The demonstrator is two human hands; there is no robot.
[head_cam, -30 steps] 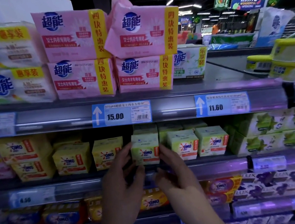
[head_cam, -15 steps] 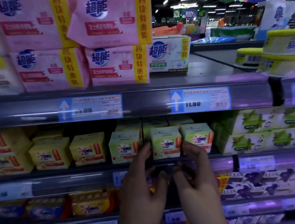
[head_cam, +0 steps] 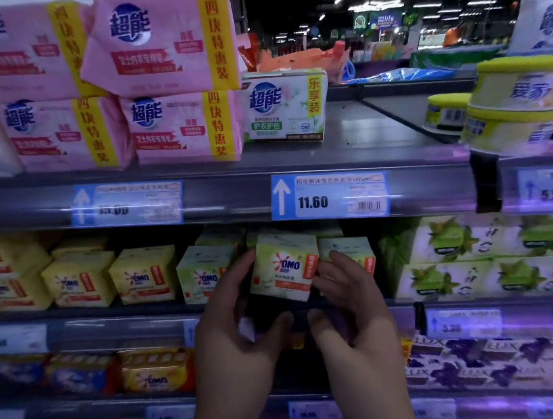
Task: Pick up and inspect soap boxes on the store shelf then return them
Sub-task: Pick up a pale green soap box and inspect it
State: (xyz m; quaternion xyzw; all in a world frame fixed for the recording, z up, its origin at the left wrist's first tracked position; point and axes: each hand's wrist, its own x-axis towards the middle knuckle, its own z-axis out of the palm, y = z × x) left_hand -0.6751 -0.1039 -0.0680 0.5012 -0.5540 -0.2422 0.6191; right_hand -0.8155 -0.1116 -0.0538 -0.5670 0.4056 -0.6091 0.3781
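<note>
Whereas half a second ago both hands hovered empty below the row, the green OMO soap box (head_cam: 283, 267) now sits pinched between them, tilted and drawn forward off the middle shelf (head_cam: 84, 317). The left hand (head_cam: 237, 331) presses its fingertips on the box's left edge; the right hand (head_cam: 350, 307) presses on its right edge, thumbs spread below. That puts the pick-up under way, with inspection and return yet to come. Counting the front row: two green OMO boxes stay seated, one (head_cam: 203, 274) just left of the lifted one and one (head_cam: 350, 252) just right, partly hidden. Further left stand two yellow OMO boxes (head_cam: 145, 276), with more stacked yellow ones blurred at the edge.
</note>
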